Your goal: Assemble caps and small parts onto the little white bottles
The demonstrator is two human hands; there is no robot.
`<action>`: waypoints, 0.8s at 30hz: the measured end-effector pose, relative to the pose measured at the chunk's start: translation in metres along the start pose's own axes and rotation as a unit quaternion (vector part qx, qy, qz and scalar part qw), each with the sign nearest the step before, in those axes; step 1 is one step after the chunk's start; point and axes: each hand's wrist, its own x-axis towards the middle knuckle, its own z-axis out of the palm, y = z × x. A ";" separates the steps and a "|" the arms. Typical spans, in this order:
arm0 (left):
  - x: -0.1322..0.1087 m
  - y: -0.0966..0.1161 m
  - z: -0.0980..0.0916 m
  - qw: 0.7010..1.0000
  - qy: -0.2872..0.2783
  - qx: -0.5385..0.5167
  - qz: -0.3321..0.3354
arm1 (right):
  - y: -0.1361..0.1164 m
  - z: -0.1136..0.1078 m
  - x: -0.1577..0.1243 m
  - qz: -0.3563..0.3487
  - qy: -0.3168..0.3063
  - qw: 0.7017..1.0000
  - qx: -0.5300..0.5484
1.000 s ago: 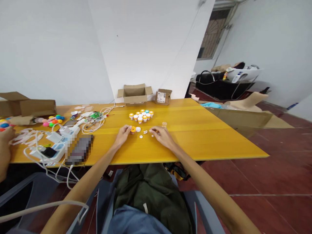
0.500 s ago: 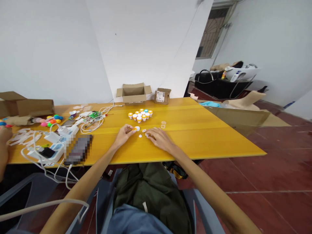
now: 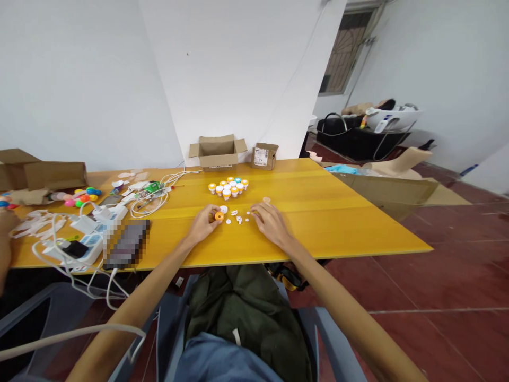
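My left hand (image 3: 204,225) rests on the yellow table (image 3: 318,223), its fingers pinched round a small orange ring-shaped cap (image 3: 219,216). My right hand (image 3: 270,223) lies just right of it with fingers curled, tips near several tiny white pieces (image 3: 239,218); whether they hold one is unclear. A white round cap (image 3: 224,209) lies between the hands. Behind them stands a cluster of small orange, white and blue capped pots (image 3: 228,187). A small clear cup (image 3: 266,200) sits just beyond my right hand.
An open cardboard box (image 3: 217,152) and a smaller box (image 3: 264,156) stand at the table's far edge. White cables, chargers and a power strip (image 3: 85,241) crowd the left side, with coloured balls (image 3: 81,197). Another person's hand (image 3: 6,233) shows at the far left.
My left hand has drawn the orange cap slightly toward me. My right hand has slid right, uncovering the tiny white pieces, and now partly hides the clear cup.
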 end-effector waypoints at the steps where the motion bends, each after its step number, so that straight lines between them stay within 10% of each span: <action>1: 0.000 -0.001 0.000 1.000 -0.001 0.008 0.004 | 0.002 -0.002 -0.001 0.010 0.005 1.000 -0.004; 24: -0.003 -0.005 0.002 0.993 -0.024 0.087 0.079 | 0.013 -0.013 -0.010 0.016 -0.064 0.998 -0.024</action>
